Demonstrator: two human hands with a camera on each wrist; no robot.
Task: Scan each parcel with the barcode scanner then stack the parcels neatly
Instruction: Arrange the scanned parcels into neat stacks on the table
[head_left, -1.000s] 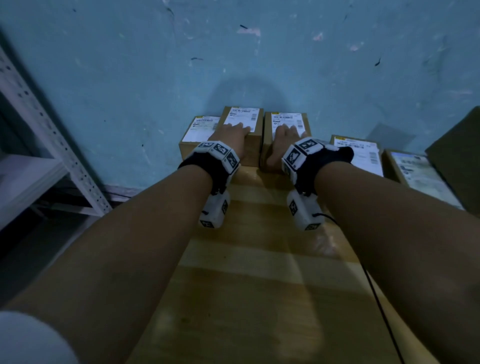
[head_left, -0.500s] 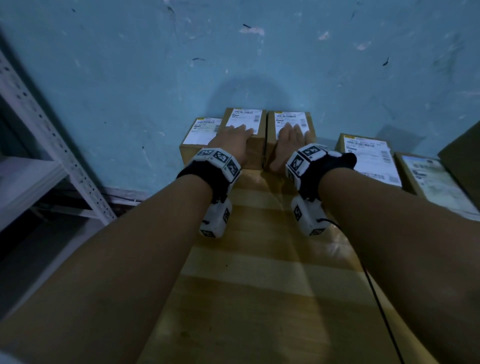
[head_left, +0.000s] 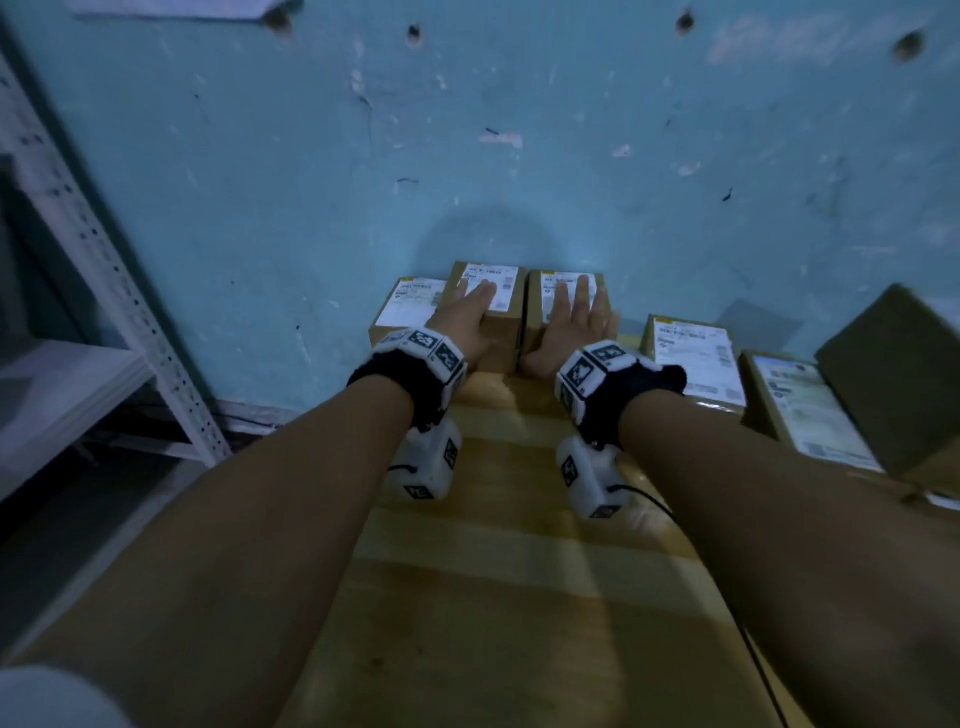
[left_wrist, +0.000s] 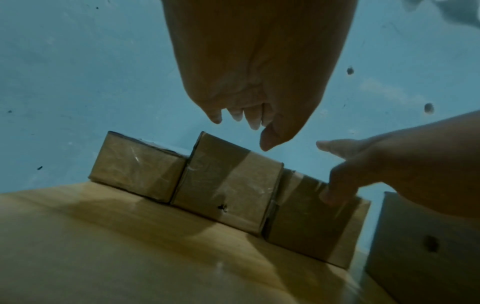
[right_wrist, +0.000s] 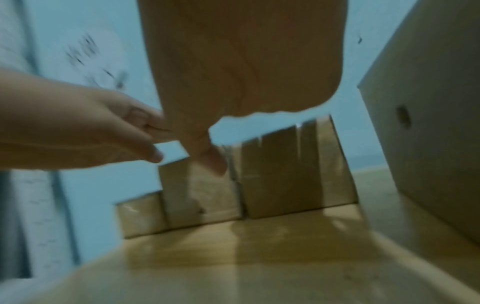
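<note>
Three brown parcels with white labels stand in a row against the blue wall: a low left parcel (head_left: 410, 306), a taller middle parcel (head_left: 498, 332) and a right parcel (head_left: 558, 283). My left hand (head_left: 475, 312) lies flat over the middle parcel's top, fingers straight. My right hand (head_left: 566, 317) is spread over the right parcel's top, its thumb down on the front face. In the left wrist view my left hand (left_wrist: 249, 127) hangs just over the middle parcel (left_wrist: 228, 185). In the right wrist view my right hand (right_wrist: 207, 123) is above the right parcel (right_wrist: 293, 170). No scanner is in view.
Two more labelled parcels (head_left: 696, 358) (head_left: 800, 410) lie to the right on the wooden table (head_left: 493, 597), beside a large plain box (head_left: 893, 374). A grey metal shelf rack (head_left: 93, 291) stands at the left. A black cable (head_left: 753, 649) runs along the table.
Both hands' fingers have stretched out further across the labels. The view has tilted up the wall. The parcels have not moved.
</note>
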